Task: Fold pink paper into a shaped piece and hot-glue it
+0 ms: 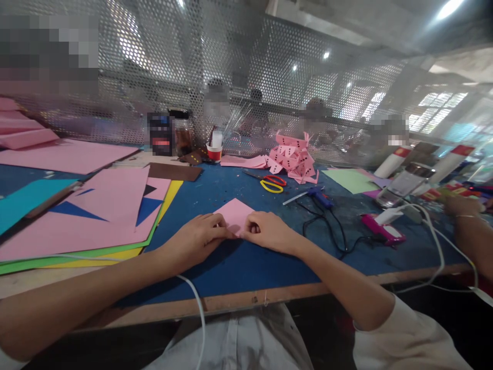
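Observation:
A small piece of pink paper (235, 211) lies on the blue table top, one corner pointing away from me. My left hand (208, 231) pinches its near left edge, fingers curled together. On the near right edge, my right hand (265, 230) is closed on the same paper with bent fingers. The two hands almost meet at the near corner, which the fingertips partly hide. Beyond the paper lie scissors (272, 183) with red and yellow handles. A blue glue gun (320, 197) rests to the right of them.
Stacked coloured sheets (96, 205) cover the left side. Pink cut-paper pieces (292, 158) with dark dots are heaped at the back, near a red-and-white cup (214, 152). A magenta device (383, 229), cables and a glass jar (406, 184) stand right, near another person's arm (472, 226).

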The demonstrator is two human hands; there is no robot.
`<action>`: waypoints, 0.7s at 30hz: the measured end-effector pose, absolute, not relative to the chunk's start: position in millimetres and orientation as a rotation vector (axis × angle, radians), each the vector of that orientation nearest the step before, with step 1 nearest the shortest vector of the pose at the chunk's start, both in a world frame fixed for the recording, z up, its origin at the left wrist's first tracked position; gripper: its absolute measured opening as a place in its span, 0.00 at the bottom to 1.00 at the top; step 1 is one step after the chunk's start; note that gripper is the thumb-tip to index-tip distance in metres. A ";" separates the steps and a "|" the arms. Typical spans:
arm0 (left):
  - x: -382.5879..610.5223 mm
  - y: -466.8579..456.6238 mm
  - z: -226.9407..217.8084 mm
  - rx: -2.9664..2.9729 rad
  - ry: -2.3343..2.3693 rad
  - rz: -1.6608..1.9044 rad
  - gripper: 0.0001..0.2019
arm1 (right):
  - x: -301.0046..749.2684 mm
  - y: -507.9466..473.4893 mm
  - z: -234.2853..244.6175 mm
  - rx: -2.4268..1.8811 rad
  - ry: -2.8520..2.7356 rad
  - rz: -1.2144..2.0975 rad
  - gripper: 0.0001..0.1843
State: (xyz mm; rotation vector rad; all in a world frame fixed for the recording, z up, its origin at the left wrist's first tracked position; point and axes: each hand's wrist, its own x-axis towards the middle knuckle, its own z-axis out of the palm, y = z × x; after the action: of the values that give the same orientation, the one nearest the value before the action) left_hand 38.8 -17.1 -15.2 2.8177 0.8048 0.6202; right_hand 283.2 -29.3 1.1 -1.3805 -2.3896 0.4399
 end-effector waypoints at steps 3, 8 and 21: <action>38.3 -17.3 -15.5 2.814 0.811 0.604 0.14 | 284.4 -28.9 0.2 -1.386 -2.388 0.439 0.12; 38.9 -16.7 -14.7 2.815 0.810 0.594 0.14 | 286.3 -29.7 0.6 -1.395 -2.389 0.430 0.10; 39.6 -16.2 -13.7 2.823 0.799 0.613 0.14 | 292.4 -31.5 5.7 -1.422 -2.374 0.514 0.09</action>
State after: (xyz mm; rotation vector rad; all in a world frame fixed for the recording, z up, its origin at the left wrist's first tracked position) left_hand 39.6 -16.2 -13.7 2.8232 0.7987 0.6133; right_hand 292.4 -31.5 5.7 -1.4216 -2.3735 0.5141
